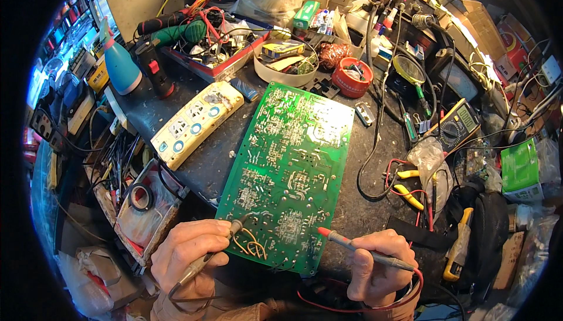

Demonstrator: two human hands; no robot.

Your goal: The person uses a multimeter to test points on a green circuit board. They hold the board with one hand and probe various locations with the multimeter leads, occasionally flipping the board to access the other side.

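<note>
A large green circuit board (281, 168) lies solder side up on the dark bench, tilted a little. Over its lower left corner, my left hand (190, 256) pinches a grey test probe (193, 269) with a dark lead, its tip close to the board. Beside that tip a loop of tan wire (252, 246) rests on the board. My right hand (378, 265) grips a second test probe (352, 245), grey with a red tip and red lead, pointing at the lower right part of the board. Whether either tip touches solder is too small to tell. A multimeter (457, 124) stands at the right.
A cream power strip (196, 124) lies left of the board. Behind it are a round tray (285, 72) and a red tub (352, 77). Yellow-handled pliers (409, 189) and a black cable (375, 162) lie to the right. A blue spray bottle (120, 63) stands far left.
</note>
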